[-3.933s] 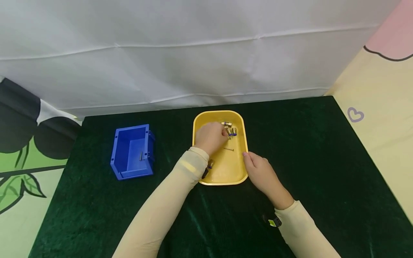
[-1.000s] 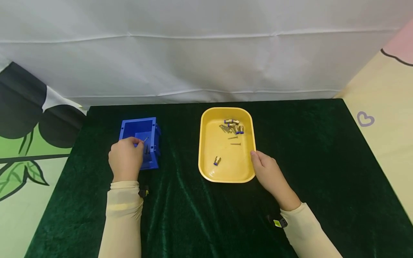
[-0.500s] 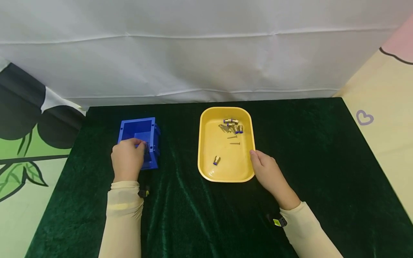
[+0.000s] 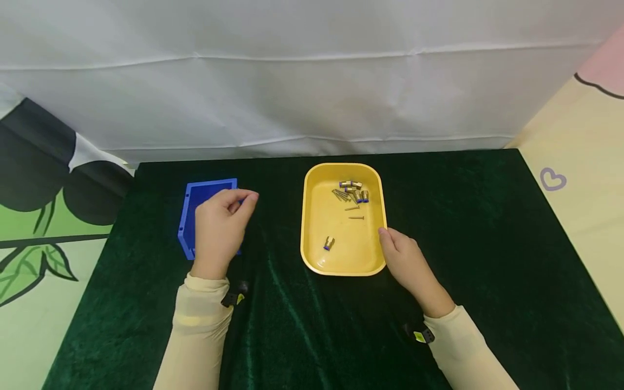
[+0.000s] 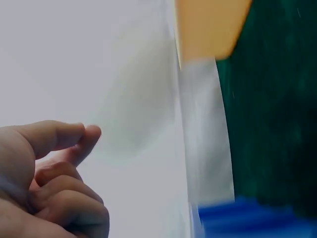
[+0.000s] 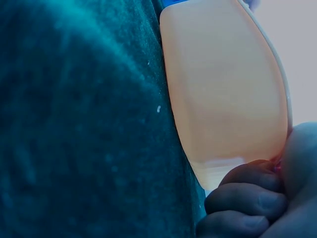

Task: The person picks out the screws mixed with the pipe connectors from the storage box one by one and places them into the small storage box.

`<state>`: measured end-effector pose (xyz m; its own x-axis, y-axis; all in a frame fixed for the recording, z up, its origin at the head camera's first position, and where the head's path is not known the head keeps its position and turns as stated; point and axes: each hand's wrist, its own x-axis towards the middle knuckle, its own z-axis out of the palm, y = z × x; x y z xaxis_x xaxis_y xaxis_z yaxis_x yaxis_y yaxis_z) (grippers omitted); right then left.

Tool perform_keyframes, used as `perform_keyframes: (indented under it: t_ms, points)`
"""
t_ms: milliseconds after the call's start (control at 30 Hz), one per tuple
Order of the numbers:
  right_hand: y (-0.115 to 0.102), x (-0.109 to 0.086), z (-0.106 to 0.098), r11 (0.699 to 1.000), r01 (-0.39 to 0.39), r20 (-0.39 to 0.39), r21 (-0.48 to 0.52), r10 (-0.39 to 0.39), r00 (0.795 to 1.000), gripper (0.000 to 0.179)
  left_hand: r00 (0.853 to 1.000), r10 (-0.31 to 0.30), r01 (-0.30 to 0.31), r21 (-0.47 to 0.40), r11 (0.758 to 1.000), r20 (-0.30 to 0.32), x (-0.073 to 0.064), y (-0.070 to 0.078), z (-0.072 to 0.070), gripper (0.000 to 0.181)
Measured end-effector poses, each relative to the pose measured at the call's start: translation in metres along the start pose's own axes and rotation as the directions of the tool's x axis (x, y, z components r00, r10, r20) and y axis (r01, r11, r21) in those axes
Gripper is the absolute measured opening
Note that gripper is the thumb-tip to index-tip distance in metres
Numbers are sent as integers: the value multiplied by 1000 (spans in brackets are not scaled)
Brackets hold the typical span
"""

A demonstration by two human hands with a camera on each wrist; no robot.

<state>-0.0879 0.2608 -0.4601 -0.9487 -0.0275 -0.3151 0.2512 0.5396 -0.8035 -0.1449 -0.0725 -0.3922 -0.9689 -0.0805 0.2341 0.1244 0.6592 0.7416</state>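
Observation:
In the head view my left hand (image 4: 219, 230) is raised over the right side of a blue bin (image 4: 207, 190), covering most of its inside. Thumb and index fingertips meet with nothing between them; the left wrist view shows the other fingers (image 5: 74, 203) curled in. My right hand (image 4: 407, 265) grips the right rim of a yellow tray (image 4: 317, 216), thumb on top and fingers beneath. Toward the tray's far end lie several brass fittings (image 4: 358, 196) with blue ends and several screws (image 4: 356, 218). One separate fitting (image 4: 329, 243) lies nearer its front.
A dark green velvet cloth (image 4: 278, 303) covers the table. Behind it hangs a white curtain (image 4: 302, 103). Printed panels stand at both sides, the right one with a purple heart (image 4: 553, 179).
My left hand went from the tray to the blue bin with a screw, let it go inside, and has now lifted and moved right, empty. My right hand still holds the tray.

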Motion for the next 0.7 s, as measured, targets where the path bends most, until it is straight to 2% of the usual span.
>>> perform_keyframes:
  t_ms: [167, 367, 633, 700]
  points:
    - [1, -1, 0, 1000, 4, -5, -8, -4, 1000, 41, 991, 82, -76, -59, 995, 108, -2, 26, 23, 21]
    - [0, -2, -1, 1000, 7, -3, -2, -7, 1000, 40, 963, 148, -129, -97, 987, 225, 0, 52, 45, 21]
    - [1, 0, -1, 1000, 14, 4, -6, -14, 1000, 40, 929, 206, -164, -155, 974, 308, -2, 81, 68, 21]
    - [2, 1, -2, 1000, 17, 2, -7, -17, 1000, 40, 917, 203, -133, -215, 967, 344, -1, 85, 74, 21]
